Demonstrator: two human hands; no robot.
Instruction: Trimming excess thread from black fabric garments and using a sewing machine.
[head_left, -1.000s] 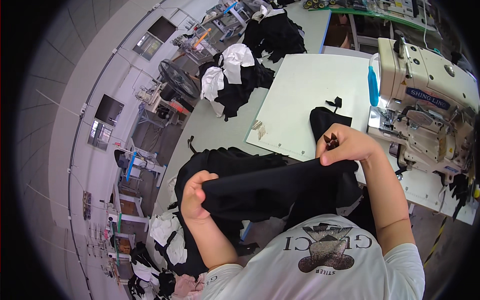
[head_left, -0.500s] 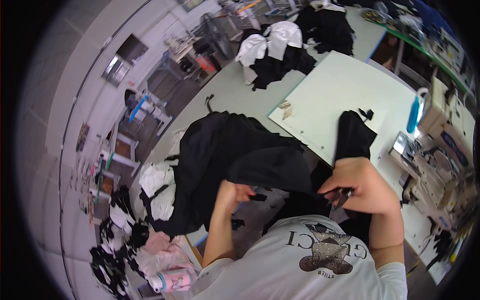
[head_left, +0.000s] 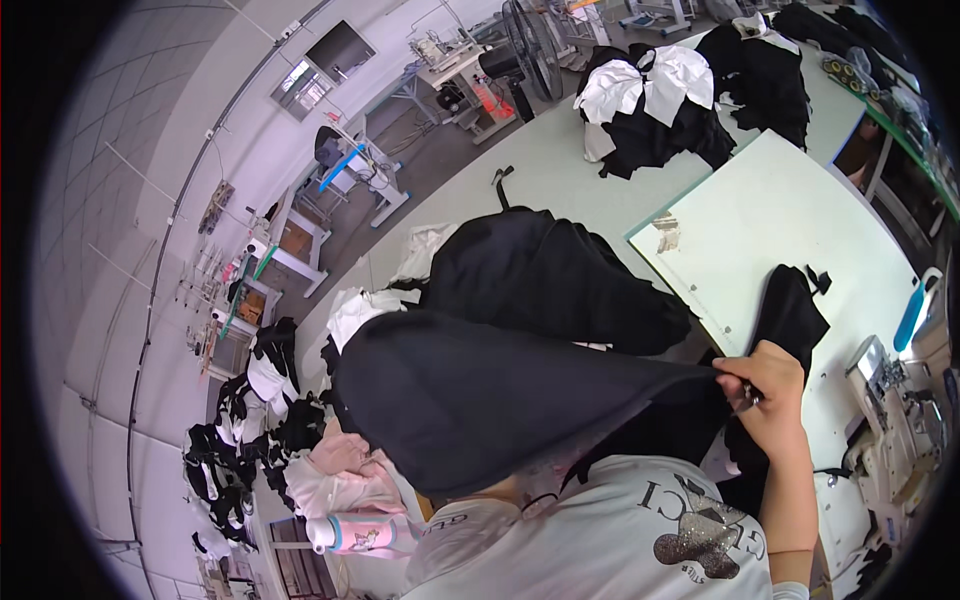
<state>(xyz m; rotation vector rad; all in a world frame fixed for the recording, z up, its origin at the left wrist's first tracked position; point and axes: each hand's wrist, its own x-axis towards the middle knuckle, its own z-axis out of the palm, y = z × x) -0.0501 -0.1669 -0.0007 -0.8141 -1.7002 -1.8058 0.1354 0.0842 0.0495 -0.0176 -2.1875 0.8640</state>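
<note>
A large black piece of cloth [head_left: 470,395] is stretched out in front of my chest, spread wide to the left. My right hand [head_left: 768,395] is closed on its right corner, next to the front edge of the pale green sewing table [head_left: 770,215]. My left hand is hidden beneath the spread cloth and does not show. Another black cloth piece [head_left: 790,310] lies on the table just above my right hand. A heap of black cloth [head_left: 545,275] sits behind the stretched piece.
A white sewing machine [head_left: 890,440] stands at the right edge. A pile of black and white garments [head_left: 660,110] lies on the far table. More cloth heaps [head_left: 255,420] cover the floor at left, and a pink bottle [head_left: 360,535] lies near my left side.
The view has swung left and down. The black cloth, held bunched between both hands before, is now spread wide, covering my left hand. My right hand still pinches its corner.
</note>
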